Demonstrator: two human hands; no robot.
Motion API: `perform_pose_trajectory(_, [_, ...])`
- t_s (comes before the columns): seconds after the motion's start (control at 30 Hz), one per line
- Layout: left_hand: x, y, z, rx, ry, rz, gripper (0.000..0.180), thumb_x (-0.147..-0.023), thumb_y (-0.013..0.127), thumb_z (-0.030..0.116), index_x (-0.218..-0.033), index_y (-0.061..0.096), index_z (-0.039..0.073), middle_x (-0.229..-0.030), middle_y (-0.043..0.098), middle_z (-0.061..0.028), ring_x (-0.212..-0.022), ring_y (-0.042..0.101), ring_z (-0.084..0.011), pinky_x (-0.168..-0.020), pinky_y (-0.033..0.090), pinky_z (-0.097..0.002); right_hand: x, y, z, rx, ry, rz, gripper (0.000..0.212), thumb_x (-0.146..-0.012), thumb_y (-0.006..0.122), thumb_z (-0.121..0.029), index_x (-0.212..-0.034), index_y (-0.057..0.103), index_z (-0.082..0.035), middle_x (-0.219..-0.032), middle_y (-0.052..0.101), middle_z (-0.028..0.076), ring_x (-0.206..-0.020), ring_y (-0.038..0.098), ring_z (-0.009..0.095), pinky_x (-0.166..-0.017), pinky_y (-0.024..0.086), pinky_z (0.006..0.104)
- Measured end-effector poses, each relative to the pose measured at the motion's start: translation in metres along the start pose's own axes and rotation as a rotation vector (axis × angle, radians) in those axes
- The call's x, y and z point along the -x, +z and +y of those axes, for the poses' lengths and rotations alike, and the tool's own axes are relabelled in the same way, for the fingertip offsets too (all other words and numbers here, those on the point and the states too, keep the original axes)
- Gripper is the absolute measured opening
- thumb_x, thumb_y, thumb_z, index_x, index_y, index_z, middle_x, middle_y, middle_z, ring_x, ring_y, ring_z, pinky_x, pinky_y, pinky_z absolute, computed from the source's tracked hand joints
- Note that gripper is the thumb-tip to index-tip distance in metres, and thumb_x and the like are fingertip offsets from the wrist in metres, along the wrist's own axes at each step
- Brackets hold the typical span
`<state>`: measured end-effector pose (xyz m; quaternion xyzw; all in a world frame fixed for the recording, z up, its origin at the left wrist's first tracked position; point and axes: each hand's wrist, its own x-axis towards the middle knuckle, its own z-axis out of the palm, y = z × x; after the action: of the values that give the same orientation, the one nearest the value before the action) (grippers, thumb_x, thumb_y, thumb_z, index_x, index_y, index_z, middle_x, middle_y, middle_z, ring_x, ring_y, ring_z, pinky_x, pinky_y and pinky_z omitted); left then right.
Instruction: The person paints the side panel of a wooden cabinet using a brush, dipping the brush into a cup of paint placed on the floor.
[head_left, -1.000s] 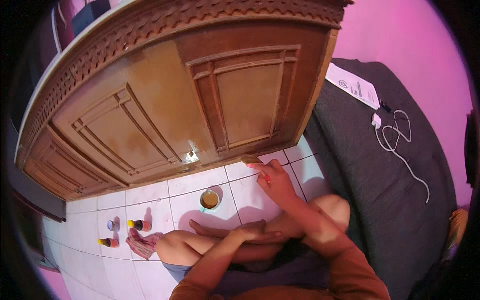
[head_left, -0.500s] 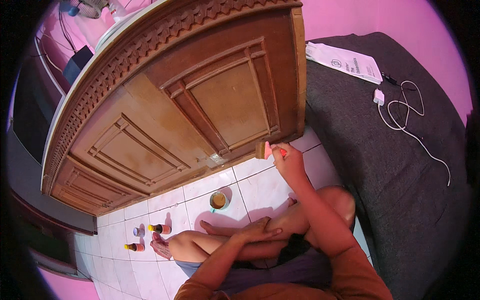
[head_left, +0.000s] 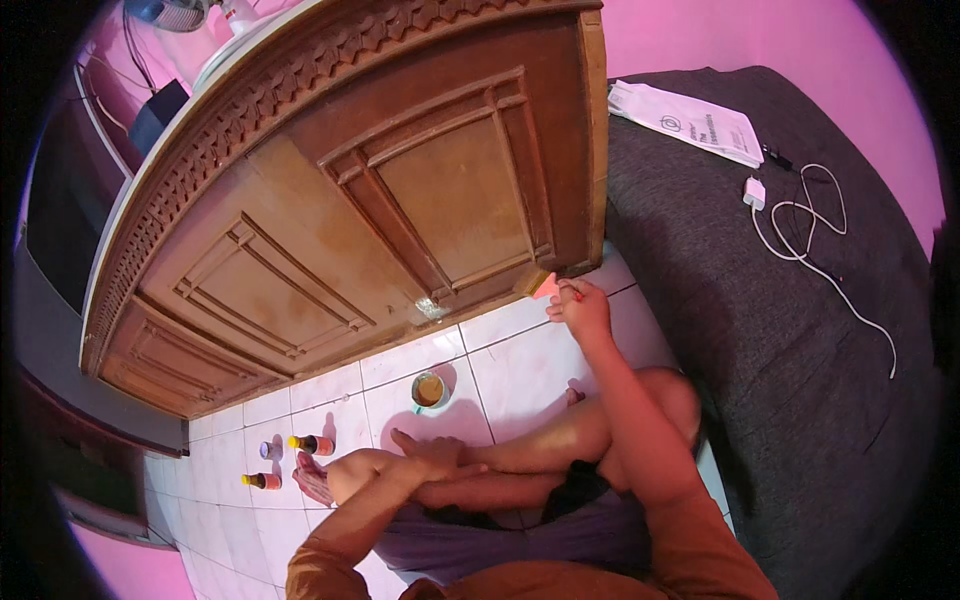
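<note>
My right hand is closed round the red handle of a wide paintbrush. The brush's bristles meet the lower edge of a carved brown wooden cabinet front, close to its right corner. Across my crossed legs lies my left hand, fingers stretched out over the shin and holding nothing. On the tiles between the cabinet and my legs stands a mug of brown liquid.
Two small dark bottles with yellow caps and a little jar are on the floor at left. To the right, a dark grey cushioned surface carries a white bag and a white charger with its cable.
My right hand has moved slightly right, bringing the brush up against the cabinet's lower edge. My left hand has slid left along my legs. The view has shifted a little.
</note>
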<state>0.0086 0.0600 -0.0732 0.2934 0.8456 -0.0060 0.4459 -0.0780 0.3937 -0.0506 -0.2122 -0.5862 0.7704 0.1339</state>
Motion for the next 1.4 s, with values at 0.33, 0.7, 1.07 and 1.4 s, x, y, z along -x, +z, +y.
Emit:
perform_pose_trajectory(0.33, [0.033, -0.013, -0.042, -0.061, -0.312, 0.141, 0.083, -0.088, 0.039, 0.070, -0.116, 0.063, -0.004, -0.120, 0.060, -0.0251, -0.116, 0.056, -0.0370, -0.102, 0.041, -0.0452, 0.012, 0.030, 0.053, -0.018, 0.235, -0.047, 0.026, -0.098, 0.052, -0.013, -0.112, 0.060, 0.007, -0.083, 0.066, 0.014, -0.066, 0.068, 0.020, -0.053, 0.056, 0.0302])
perform_pose_trajectory(0.7, [0.038, -0.025, -0.056, 0.070, -0.532, 0.280, 0.074, -0.093, 0.039, 0.061, -0.123, 0.057, -0.004, -0.131, 0.052, -0.0252, -0.119, 0.054, -0.0390, -0.101, 0.043, -0.0444, -0.022, 0.040, 0.087, 0.398, -0.151, 0.257, 0.033, -0.096, 0.045, -0.016, -0.119, 0.057, 0.004, -0.109, 0.064, 0.025, -0.107, 0.060, 0.040, -0.092, 0.047, 0.0426])
perform_pose_trajectory(1.07, [0.024, -0.023, -0.082, 0.161, -0.500, 0.189, 0.074, -0.093, 0.041, 0.060, -0.118, 0.059, -0.007, -0.114, 0.064, -0.0265, -0.110, 0.061, -0.0385, -0.096, 0.046, -0.0446, 0.024, 0.117, 0.102, 0.497, -0.378, -0.011, 0.030, -0.093, 0.048, -0.011, -0.117, 0.061, 0.003, -0.101, 0.066, 0.024, -0.094, 0.064, 0.035, -0.084, 0.051, 0.0389])
perform_pose_trajectory(1.4, [0.021, -0.021, -0.083, 0.176, -0.497, 0.158, 0.079, -0.092, 0.041, 0.062, -0.122, 0.054, -0.009, -0.119, 0.062, -0.0272, -0.110, 0.061, -0.0387, -0.096, 0.046, -0.0441, -0.014, 0.069, 0.082, 0.426, -0.339, 0.423, 0.027, -0.095, 0.044, -0.014, -0.107, 0.059, 0.006, -0.102, 0.064, 0.026, -0.095, 0.061, 0.043, -0.084, 0.048, 0.0448])
